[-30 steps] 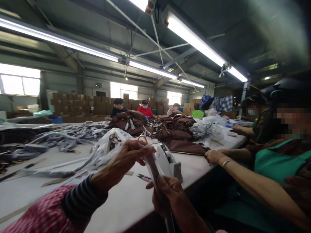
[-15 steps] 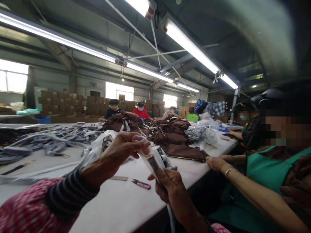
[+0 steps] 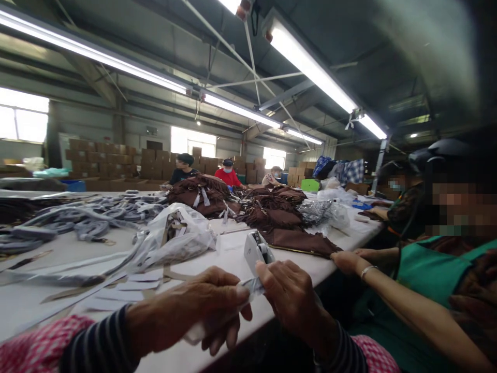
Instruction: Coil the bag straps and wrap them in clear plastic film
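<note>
Lowered from chest height, both hands (image 3: 248, 305) now grip a wrapped strap (image 3: 248, 288) at the near edge of the white surface (image 3: 217, 254), brown bags (image 3: 279, 217) piled far under strip lights (image 3: 310, 65).

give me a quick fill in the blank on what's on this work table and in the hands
1. Both hands, left hand and right hand, grip one grey plastic-wrapped ____ between them.
2. The white tape dispenser stands on the white ____, just beyond the right hand.
3. The heap of fabric bags in the middle is ____ in colour.
4. The co-worker's hand at the table edge wears a thin ____ on its wrist.

Missing words: strap; table; brown; bracelet
</note>
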{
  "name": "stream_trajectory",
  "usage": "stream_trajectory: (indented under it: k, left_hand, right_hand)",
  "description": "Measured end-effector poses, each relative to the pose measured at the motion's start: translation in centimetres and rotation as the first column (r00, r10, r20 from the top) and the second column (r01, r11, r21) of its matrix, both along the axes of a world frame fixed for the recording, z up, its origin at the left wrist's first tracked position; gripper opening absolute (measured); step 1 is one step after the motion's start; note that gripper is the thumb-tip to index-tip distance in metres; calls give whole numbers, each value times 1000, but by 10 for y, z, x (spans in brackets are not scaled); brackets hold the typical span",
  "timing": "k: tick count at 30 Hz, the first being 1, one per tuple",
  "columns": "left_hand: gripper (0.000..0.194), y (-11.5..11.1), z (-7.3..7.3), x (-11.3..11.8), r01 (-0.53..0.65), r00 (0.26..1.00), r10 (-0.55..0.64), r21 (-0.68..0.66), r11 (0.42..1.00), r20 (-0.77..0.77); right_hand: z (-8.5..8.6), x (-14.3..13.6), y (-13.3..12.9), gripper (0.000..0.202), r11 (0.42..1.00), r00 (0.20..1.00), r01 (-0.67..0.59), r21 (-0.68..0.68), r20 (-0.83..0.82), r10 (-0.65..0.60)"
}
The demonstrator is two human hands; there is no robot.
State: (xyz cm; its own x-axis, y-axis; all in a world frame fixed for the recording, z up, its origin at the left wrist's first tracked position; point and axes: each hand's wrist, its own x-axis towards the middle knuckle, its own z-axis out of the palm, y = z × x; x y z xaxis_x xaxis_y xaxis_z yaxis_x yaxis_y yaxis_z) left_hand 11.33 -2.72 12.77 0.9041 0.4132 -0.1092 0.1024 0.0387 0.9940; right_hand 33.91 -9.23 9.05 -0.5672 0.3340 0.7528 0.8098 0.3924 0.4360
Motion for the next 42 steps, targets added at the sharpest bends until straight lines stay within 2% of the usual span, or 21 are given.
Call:
stream_trajectory:
  k: [3,7,12,17,20,24,26,27,30,31,33,36,38,42]
  left_hand:
    - [38,-12,-25,2,-114,989,122,-95,989,84]
    - [34,-28,-36,-1,-169,962,200,-170,971,183]
    - [29,-41,-50,0,-92,972,145,-266,960,184]
    - [34,-45,-70,-3,-69,983,110,-257,964,148]
    - [35,-49,-70,-8,-72,985,109,-253,965,133]
    - [24,-57,-52,-14,-47,975,114,-322,945,192]
    - [21,-57,-41,-13,-56,962,135,-313,948,236]
    - [20,-56,-37,-12,-73,952,155,-295,953,264]
    - [18,-47,-34,-3,-173,902,252,-242,955,351]
    - [19,-44,-35,-1,-216,885,297,-247,944,359]
    - [24,-39,-41,4,-278,861,361,-262,924,358]
    - [26,-38,-47,5,-320,851,387,-233,918,356]
    - [25,-40,-44,4,-375,839,415,-180,910,353]
    - [24,-39,-37,6,-575,738,559,-81,814,377]
  right_hand:
    - [-1,7,0,26,1000,998,-11,-18,66,12]
    - [-8,14,6,27,994,996,-62,-86,-63,56]
    - [-11,17,9,29,961,933,-189,-203,-343,111]
    - [-5,21,8,30,953,910,-230,-197,-389,139]
    - [-8,26,10,32,948,889,-254,-193,-434,150]
    - [-26,19,14,34,913,801,-347,-216,-574,169]
    - [-40,3,14,35,866,709,-420,-270,-694,128]
    - [-48,-9,14,35,820,632,-486,-302,-770,91]
    - [-71,-48,9,44,619,357,-720,-313,-932,-56]
    - [-77,-60,7,50,572,312,-763,-301,-947,-82]
    - [-85,-75,4,60,496,238,-828,-261,-965,-111]
    - [-88,-83,2,63,432,128,-884,-178,-981,-144]
    - [-88,-84,1,61,394,97,-904,-165,-977,-188]
    - [-92,-97,-4,57,242,43,-962,-127,-946,-323]
